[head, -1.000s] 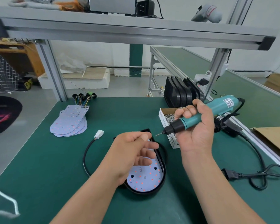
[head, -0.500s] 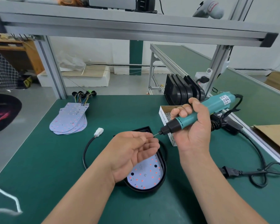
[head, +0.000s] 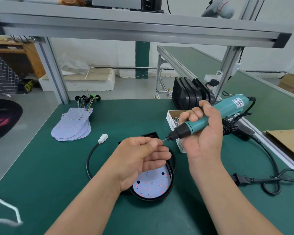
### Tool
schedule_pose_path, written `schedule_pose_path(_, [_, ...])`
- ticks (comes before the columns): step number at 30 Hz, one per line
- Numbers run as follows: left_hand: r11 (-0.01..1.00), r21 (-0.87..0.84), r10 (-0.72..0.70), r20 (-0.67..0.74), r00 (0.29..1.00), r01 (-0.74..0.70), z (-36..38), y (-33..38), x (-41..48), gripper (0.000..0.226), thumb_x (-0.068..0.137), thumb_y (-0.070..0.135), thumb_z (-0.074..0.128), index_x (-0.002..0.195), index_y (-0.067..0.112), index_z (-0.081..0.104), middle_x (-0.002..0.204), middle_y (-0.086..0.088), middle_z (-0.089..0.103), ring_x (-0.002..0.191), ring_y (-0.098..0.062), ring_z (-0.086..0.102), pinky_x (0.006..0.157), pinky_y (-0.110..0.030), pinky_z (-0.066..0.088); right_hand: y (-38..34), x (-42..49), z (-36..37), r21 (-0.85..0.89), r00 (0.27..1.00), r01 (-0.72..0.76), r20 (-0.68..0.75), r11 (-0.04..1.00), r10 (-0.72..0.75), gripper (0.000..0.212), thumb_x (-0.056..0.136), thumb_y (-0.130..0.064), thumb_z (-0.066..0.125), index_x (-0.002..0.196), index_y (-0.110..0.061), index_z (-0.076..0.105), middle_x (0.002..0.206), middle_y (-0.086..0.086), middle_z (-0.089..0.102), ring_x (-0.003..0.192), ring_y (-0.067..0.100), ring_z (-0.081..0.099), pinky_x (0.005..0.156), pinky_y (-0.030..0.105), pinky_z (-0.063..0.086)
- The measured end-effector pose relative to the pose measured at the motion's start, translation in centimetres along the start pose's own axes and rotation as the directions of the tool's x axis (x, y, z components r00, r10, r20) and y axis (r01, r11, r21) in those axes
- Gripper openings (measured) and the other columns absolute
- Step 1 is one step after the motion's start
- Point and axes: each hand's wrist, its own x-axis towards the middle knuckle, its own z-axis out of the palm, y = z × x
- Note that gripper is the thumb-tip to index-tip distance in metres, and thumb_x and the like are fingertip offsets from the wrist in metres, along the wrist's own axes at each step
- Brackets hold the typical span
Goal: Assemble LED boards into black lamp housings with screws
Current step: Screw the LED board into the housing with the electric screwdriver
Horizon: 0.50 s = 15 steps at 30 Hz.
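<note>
hands: two, both bare, both over the middle of the green surface
right hand: fingers wrapped round the one teal electric screwdriver, held slanted with the bit pointing down-left
left hand: palm up over the housing, thumb pressed against the forefinger right at the bit tip. It looks like a pinch, but anything in there is too small to see, so can't tell if it's holding something
LED board: one, white with red dots, lying inside the black lamp housing just below the left hand
housing cable: one black lead looping out to the left, ending in one white connector
spare boards: one fanned pile, back left; four or five, but the edges overlap so no exact count
spare housings: at least four, standing on edge in a row at the back
screw box: one, open, small screws inside, partly behind the right hand
power cord: one, looped on the right
</note>
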Motion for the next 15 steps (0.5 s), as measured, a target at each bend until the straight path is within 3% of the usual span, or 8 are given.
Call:
schedule_pose_path(4, [0.998, 0.060, -0.004, 0.050, 0.999, 0.001, 0.23, -0.13, -0.26, 0.019, 0.107, -0.002, 0.055, 0.119, -0.002, 0.069, 0.110, -0.020, 0.079, 0.103, -0.031, 0.079, 0.070, -0.032, 0.065, -0.12, 0.02, -0.13, -0.020, 1.000, 0.004, 0.006, 1.000, -0.004, 0.002, 0.098, -0.011, 0.059, 0.100, -0.012, 0.060, 0.070, -0.003, 0.047, 0.058, 0.012, 0.048, 0.068, 0.029, 0.053])
schedule_pose_path(15, [0.917, 0.350, 0.177, 0.075, 0.981, -0.192, 0.43, -0.80, -0.09, 0.023, 0.109, 0.002, 0.051, 0.122, 0.013, 0.068, 0.107, -0.005, 0.081, 0.100, -0.023, 0.080, 0.074, -0.026, 0.062, -0.25, 0.16, -0.36, -0.068, 1.000, -0.010, 0.014, 0.998, 0.011, 0.002, 0.099, -0.013, 0.058, 0.100, -0.014, 0.060, 0.068, -0.004, 0.046, 0.055, 0.011, 0.045, 0.061, 0.028, 0.052])
